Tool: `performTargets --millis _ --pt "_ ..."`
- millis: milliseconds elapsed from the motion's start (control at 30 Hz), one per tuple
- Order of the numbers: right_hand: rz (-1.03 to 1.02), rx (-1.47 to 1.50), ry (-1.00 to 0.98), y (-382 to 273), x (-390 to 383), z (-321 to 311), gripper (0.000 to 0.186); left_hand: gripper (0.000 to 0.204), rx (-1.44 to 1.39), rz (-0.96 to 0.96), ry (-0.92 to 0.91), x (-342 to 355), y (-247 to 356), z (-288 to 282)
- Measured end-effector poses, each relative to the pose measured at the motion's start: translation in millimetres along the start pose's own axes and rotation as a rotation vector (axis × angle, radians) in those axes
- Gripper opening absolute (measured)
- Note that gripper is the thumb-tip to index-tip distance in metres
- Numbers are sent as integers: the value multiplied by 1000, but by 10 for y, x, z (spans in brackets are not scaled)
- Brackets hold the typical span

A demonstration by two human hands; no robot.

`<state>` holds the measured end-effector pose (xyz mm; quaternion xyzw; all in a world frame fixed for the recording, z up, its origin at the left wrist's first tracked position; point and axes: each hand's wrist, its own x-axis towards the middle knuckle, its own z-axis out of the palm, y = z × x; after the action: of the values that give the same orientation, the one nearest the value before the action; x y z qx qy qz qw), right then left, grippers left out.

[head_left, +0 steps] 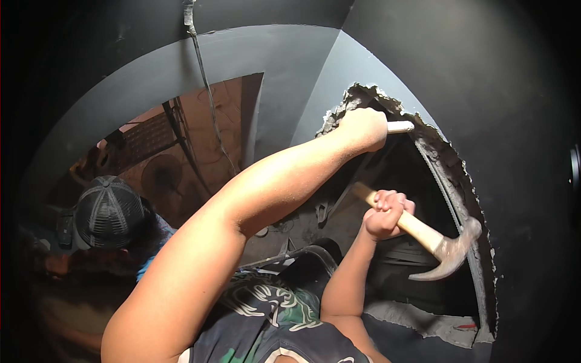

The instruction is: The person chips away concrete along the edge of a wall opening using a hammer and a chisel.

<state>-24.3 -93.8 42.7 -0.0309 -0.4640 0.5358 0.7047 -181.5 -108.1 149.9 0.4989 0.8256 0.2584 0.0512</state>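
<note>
My left arm reaches up across the view, and my left hand (365, 129) is closed round a short, pale, dusty chisel-like rod (400, 126). One round end of it sticks out to the right of the fist; its other end is hidden. The fist is at the upper part of a jagged, broken wall edge (445, 158). Lower down, my right hand (387, 213) grips the wooden handle of a claw hammer (451, 251). The hammer's metal head points down to the right, apart from the rod and near the right side of the opening.
A metal strip (445, 187) runs down the right side of the broken opening. Torn grey board (423, 320) lies along its lower edge. Another person in a dark mesh cap (109, 212) is close on my left. A cable (209, 91) hangs from above, before a recess with reddish-brown walls.
</note>
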Motion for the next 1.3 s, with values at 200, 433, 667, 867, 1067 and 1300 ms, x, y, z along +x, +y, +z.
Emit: performTargets --millis 200,433,667,867,1067,1300 --pt "357 -268 52 592 23 -272 16 25 -12 29 -20 5 207 -47" --pt "303 -180 87 209 -171 -186 22 24 45 25 6 35 81 -42" --pt "212 -271 19 591 10 -240 22 25 -8 40 -22 -17 210 -110" --pt "571 -237 96 637 -408 -380 18 26 89 -96 -74 37 -378 342" --pt "319 -254 55 324 -187 -514 25 30 151 -109 -283 22 -729 1030" --pt "510 -615 72 319 -417 -981 23 37 191 -294 -740 -498 -1937 2248"
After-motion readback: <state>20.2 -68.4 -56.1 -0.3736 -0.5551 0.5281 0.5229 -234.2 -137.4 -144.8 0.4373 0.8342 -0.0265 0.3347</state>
